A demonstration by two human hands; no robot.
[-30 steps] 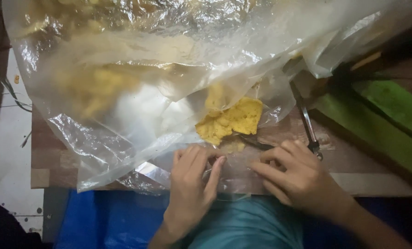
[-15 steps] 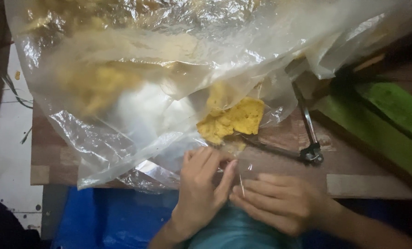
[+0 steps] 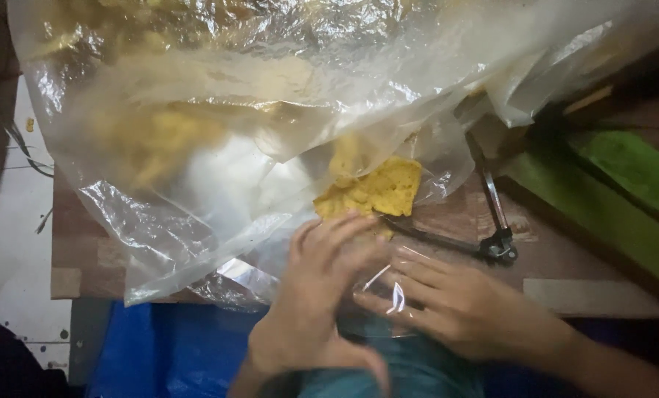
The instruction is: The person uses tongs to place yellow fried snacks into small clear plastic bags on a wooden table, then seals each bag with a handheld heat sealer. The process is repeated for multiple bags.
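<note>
both hands [image 3: 322, 295] [image 3: 455, 302] pinch a small crinkly clear bag [image 3: 388, 295] beside yellow crisps [image 3: 377, 190].

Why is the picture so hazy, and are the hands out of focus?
Head view: dim light; glare streaks on the big clear plastic bag veil the yellow chips; the left hand and right hand are smeared by motion blur; the metal tongs look sharper.

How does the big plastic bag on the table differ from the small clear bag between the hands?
The big plastic bag is spread wide over the wooden table and holds many yellow chips; the small clear bag looks empty. The big bag lies crumpled and untouched; the small one is pressed between the left hand and right hand. Both are transparent plastic.
</note>
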